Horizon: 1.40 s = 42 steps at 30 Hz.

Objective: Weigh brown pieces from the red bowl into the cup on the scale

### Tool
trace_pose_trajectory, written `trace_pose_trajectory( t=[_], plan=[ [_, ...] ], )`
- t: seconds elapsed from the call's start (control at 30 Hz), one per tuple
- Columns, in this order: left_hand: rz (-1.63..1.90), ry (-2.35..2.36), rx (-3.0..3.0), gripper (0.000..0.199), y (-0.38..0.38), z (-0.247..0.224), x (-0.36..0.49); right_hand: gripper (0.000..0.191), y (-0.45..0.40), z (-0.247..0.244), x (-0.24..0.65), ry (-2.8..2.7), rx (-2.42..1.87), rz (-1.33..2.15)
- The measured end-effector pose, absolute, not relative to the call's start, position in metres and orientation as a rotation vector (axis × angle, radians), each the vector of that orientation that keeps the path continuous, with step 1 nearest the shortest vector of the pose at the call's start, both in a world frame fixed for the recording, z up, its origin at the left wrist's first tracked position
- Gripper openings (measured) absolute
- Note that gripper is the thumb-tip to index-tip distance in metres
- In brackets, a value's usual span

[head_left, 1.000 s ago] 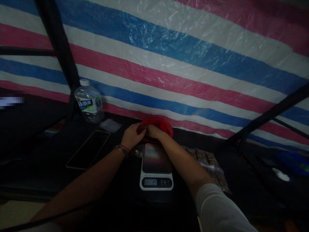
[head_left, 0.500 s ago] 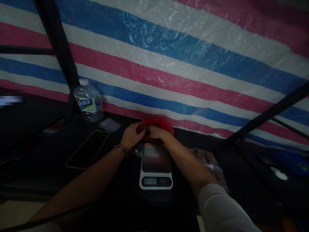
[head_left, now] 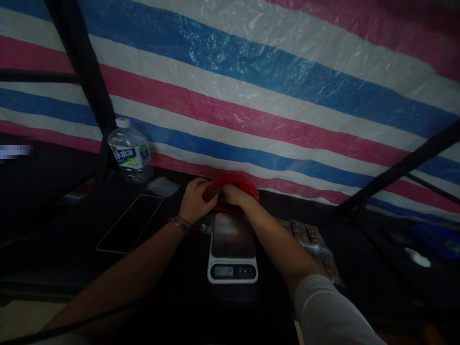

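Handling inside the red container (head_left: 250, 184) just beyond the scale (head_left: 233, 237), it seems: your left hand (head_left: 196, 199) curls at its edge, your right hand (head_left: 232, 194) reaches in, grips I can't tell; next move likely needs that edge steady.

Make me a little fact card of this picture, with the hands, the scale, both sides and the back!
Left hand: at the left edge of the red container
Right hand: inside the red container
Scale: white, digits too blurry to read
Left side: phone, bottle, clear plastic bag
Right side: filled packets
Back: striped sheet
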<state>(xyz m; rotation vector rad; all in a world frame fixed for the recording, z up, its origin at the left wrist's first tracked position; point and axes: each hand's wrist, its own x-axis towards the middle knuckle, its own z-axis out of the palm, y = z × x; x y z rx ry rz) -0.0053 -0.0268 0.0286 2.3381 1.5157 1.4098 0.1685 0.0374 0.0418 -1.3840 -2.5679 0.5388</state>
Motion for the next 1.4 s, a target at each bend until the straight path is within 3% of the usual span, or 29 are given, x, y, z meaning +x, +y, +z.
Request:
trace_pose_trajectory(
  t=[0.13,0.3,0.5,0.77,1.03,1.23,1.4],
  plan=[
    [1.18,1.21,2.457,0.039,-0.037,0.034,-0.001,0.019,0.027,0.061,0.187,-2.521,-1.288,0.566],
    [0.946,1.34,2.455,0.037,-0.043,0.036,0.009,0.026,0.01,0.084,0.205,-2.36,-1.229,0.541],
    [0.909,1.523,2.452,0.036,-0.043,0.034,0.016,0.023,-0.013,0.099,0.195,-2.43,-1.14,0.49],
    [0.901,1.501,2.447,0.034,-0.043,0.031,0.017,0.027,-0.022,0.101,0.19,-2.508,-1.128,0.523],
    [0.949,1.481,2.426,0.034,-0.043,0.032,0.016,0.019,-0.025,0.105,0.19,-2.408,-1.095,0.46],
    [1.07,1.463,2.377,0.041,-0.042,0.033,0.008,0.039,-0.012,0.095,0.197,-2.311,-1.192,0.291],
    [0.96,1.416,2.45,0.038,-0.04,0.034,0.004,0.027,-0.002,0.071,0.202,-2.609,-1.326,0.396]
  ],
)
